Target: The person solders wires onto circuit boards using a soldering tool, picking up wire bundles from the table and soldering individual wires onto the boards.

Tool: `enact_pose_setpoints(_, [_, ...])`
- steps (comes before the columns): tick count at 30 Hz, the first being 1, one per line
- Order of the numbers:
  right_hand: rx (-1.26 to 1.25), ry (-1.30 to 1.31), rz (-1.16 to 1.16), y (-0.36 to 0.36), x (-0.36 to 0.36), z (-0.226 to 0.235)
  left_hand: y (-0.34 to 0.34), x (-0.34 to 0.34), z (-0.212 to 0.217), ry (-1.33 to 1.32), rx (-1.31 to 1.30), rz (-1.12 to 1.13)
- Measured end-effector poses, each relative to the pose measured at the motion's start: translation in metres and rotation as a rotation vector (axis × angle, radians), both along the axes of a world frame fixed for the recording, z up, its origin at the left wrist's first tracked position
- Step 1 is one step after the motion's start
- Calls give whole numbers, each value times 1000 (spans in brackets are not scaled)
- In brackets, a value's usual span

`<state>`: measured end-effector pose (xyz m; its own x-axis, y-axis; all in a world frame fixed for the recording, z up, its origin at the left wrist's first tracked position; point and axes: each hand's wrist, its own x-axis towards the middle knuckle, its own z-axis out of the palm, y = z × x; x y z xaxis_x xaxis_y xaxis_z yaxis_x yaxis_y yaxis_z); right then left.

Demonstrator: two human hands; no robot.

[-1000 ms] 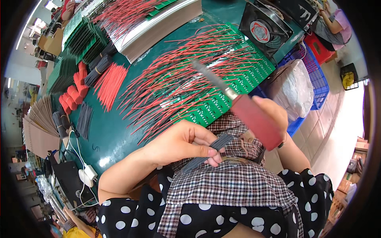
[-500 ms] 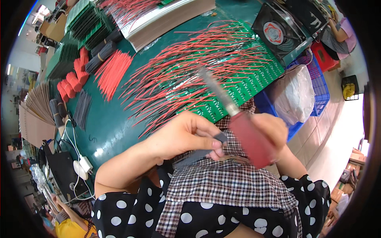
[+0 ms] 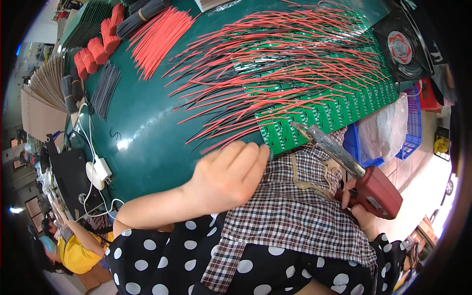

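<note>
A long row of green circuit boards (image 3: 324, 110) lies along the near edge of a dark green table (image 3: 142, 132), with many red and black wires (image 3: 275, 54) fanning out from it. My left hand (image 3: 228, 177) rests at the table edge, back up, its fingers curled against the left end of the row. What lies under the fingers is hidden. My right hand (image 3: 358, 209) grips a red-handled soldering iron (image 3: 376, 189), and the metal tip of the iron (image 3: 299, 127) touches the near edge of the boards. A checked apron (image 3: 295, 216) covers my lap.
Loose red wires (image 3: 160, 37), black wires (image 3: 105, 88) and red bundles (image 3: 93, 54) lie at the far left. A white power adapter (image 3: 98, 169) and a black box (image 3: 69, 172) sit left. A fan (image 3: 405, 49) and a blue basket (image 3: 410, 132) stand right. A person in yellow (image 3: 73, 253) sits lower left.
My left hand has come up from my lap, where it pinched a dark strip, to the table edge. The soldering iron has dropped so its tip meets the boards.
</note>
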<state>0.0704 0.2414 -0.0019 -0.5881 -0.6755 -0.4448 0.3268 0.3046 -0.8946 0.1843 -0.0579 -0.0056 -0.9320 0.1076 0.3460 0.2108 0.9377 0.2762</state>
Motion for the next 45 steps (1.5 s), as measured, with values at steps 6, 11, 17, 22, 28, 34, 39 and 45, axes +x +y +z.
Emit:
enact_pose_setpoints(6, [-194, -96, 90, -11, -5, -1, -15, 1, -4, 22, -53, 24])
enact_pose_setpoints(11, [-88, -124, 84, -14, -4, 1, -13, 1, -7, 18, -23, 15])
enact_pose_setpoints(17, [-40, -211, 35, -27, -3, 14, -15, 1, -5, 10, 40, 79])
enact_pose_setpoints(22, [-21, -219, 33, -26, -4, 12, -16, 3, -6, -1, 53, 54])
enact_pose_setpoints(28, [-7, -208, -5, -19, -3, 8, -15, 2, -9, 65, -13, 32])
enact_pose_setpoints(34, [71, -226, 0, -18, -6, 8, -16, 2, -13, 116, -6, 7])
enact_pose_setpoints(39, [85, -234, 12, -13, -4, 6, -17, 2, -13, 111, -42, -23])
enact_pose_setpoints(45, [142, -86, 96, 4, -1, -9, -14, 2, -11, 92, -38, 1])
